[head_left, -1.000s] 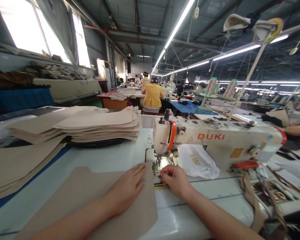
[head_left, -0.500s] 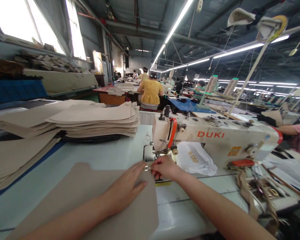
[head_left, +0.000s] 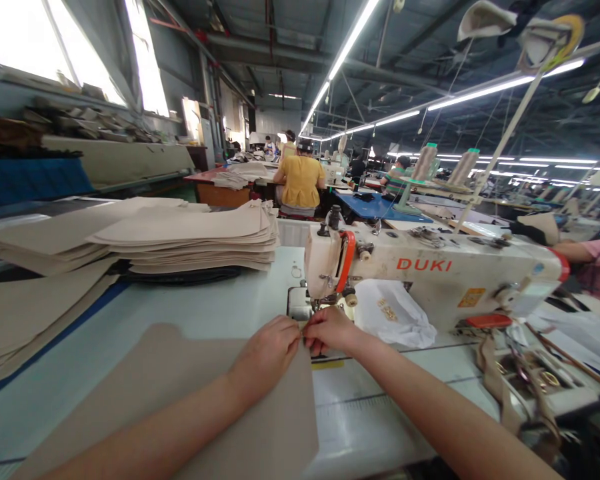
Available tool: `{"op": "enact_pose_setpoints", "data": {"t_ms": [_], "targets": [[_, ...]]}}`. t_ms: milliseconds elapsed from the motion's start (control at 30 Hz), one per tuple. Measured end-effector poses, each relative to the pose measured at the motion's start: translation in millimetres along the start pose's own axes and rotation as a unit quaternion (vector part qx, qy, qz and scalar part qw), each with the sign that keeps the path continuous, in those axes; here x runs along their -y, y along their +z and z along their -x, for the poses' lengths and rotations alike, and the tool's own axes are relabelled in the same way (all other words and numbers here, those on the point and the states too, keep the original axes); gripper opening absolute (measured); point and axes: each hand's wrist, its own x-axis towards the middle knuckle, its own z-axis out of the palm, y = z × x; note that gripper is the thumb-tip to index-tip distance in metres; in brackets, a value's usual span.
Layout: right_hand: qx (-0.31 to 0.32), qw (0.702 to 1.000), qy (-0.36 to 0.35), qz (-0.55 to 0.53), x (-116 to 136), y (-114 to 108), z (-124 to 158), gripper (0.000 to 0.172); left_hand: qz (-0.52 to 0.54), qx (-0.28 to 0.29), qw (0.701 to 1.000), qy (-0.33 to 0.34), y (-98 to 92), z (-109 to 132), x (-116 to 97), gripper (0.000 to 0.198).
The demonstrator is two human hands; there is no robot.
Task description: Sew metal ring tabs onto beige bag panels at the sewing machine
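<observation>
My left hand [head_left: 273, 350] is closed, its fingertips pinched together over the top edge of a large flat beige fabric panel [head_left: 200, 380]. My right hand [head_left: 330, 330] is closed too, thumb and fingers pinching a small beige fabric tab [head_left: 301, 327] right beside the left fingertips. Fingers hide most of the tab, and the metal ring on it no longer shows clearly. Both hands are just in front of the needle area of a white sewing machine [head_left: 425, 267]. The panel lies flat on the pale worktable [head_left: 360, 427].
Stacks of beige panels [head_left: 190, 233] lie at the left. A white bag [head_left: 393, 313] with small gold-coloured fittings sits under the machine arm. A tray [head_left: 575, 393] with straps and rings stands at the right. Ahead, a person in yellow [head_left: 301, 180] sits; another person's pink sleeve [head_left: 597, 267] is at the right.
My left hand has gone from flat, outstretched fingers to a pinch and moved slightly right against the right fingertips. The metal ring seen between the hands is now covered. My right hand stays nearly in place.
</observation>
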Motion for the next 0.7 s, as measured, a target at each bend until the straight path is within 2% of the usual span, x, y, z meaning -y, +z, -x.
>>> {"op": "enact_pose_setpoints", "data": {"t_ms": [133,300,400,533,600,700], "targets": [[-0.028,0.996,-0.037,0.07,-2.8,0.8,-0.4,0.026,-0.009,0.012,1.0,-0.009,0.7,-3.2,0.5,0.022],[-0.125,0.96,-0.166,0.186,-17.6,-6.0,18.0,0.017,-0.003,0.007,1.0,-0.013,1.2,-5.8,1.5,0.02],[-0.131,0.918,-0.261,0.269,-29.2,-9.4,29.3,0.017,0.002,0.004,1.0,-0.013,1.5,-5.9,0.8,0.019],[-0.145,0.824,-0.371,0.402,-38.8,-8.7,32.0,0.018,-0.013,-0.001,1.0,-0.015,0.7,-6.0,-1.1,0.021],[-0.149,0.808,-0.386,0.42,-40.2,-7.5,31.0,0.018,-0.02,-0.015,1.0,0.008,0.0,-6.5,-2.0,0.021],[-0.15,0.799,-0.395,0.428,-39.9,-6.7,30.3,0.018,-0.029,-0.022,0.999,0.04,-0.9,-7.8,-2.6,0.022]]}}
